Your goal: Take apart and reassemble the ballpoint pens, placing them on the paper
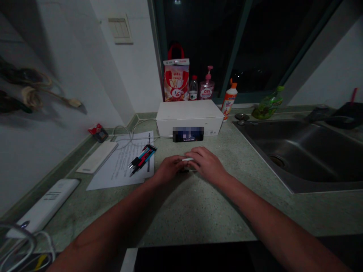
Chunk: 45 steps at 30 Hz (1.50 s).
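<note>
Over the middle of the counter my two hands meet, fingertips nearly touching. Between them is a small, thin white piece [188, 159], too small to identify. My left hand [170, 168] is closed, its fingers pressed against the piece's left end. The fingers of my right hand [208, 163] curl over its right side, also closed. Something dark with a thin pale edge shows just under the hands, mostly hidden by them. Left of my left hand, several pens [143, 158] with black, red and blue barrels lie in a bunch on a printed sheet of paper [113, 175].
Behind my hands a phone [188, 135] leans against a white box [190, 111]. A metal sink [312, 151] is set in at the right. Bottles, including a pink pump bottle [207, 87], line the window. A white power strip [45, 207] and cables lie left.
</note>
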Tool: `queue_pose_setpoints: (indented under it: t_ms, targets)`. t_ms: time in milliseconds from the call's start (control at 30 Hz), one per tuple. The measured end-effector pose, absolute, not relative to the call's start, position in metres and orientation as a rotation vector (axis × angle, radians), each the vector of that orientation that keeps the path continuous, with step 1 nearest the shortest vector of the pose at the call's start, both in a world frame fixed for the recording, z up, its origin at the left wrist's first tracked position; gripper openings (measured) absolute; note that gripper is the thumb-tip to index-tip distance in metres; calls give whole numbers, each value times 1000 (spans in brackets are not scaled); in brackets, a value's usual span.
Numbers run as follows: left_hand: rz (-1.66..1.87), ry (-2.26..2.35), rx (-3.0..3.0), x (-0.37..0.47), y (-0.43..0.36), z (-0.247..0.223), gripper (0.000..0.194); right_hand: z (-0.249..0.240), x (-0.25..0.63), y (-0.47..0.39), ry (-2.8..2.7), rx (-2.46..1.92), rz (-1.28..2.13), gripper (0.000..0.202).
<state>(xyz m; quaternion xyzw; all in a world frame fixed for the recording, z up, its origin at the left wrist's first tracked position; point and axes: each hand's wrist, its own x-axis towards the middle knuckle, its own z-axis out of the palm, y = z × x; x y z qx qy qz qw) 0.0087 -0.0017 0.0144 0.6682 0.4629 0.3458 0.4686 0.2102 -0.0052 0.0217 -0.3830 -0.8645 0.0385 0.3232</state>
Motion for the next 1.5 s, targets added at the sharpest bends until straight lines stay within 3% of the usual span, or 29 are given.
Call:
queue_pose_setpoints:
  t_ms: [533, 933, 1500]
  targets:
    - [837, 1076, 1394, 6, 3, 4, 31, 22, 215, -3, -1910, -982, 339, 20]
    - [977, 1297, 1477, 3, 9, 11, 26, 19, 220, 1, -2275, -1275, 244, 19]
    - [974, 1153, 1211, 10, 1, 18, 25, 21, 216, -2, -2235, -996, 25, 20]
